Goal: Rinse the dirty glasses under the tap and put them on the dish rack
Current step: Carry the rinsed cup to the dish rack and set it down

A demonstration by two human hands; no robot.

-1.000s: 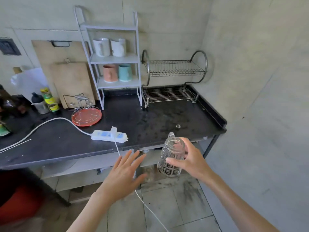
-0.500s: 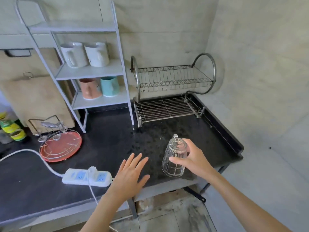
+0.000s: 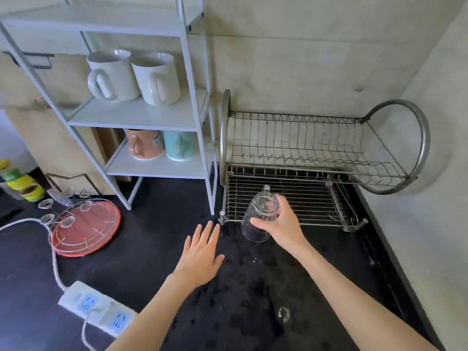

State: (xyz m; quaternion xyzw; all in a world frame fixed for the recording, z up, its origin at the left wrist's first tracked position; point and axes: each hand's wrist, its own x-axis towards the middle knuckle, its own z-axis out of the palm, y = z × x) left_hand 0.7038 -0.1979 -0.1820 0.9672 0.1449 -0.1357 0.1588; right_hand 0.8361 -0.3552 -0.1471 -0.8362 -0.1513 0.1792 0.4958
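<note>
one clear glass mug (image 3: 259, 216), inverted, mouth down, base and handle up, long axis near upright and tilted slightly, grasped by the right hand (image 3: 281, 225) above the black counter (image 3: 253, 287) at the front edge of the dish rack (image 3: 316, 198). left hand (image 3: 200, 252) released, fingers straight, holding nothing. four mugs: two white (image 3: 134, 77), one pink (image 3: 144, 144), one teal (image 3: 179, 145). one power strip (image 3: 97, 306). no writing legible.
</note>
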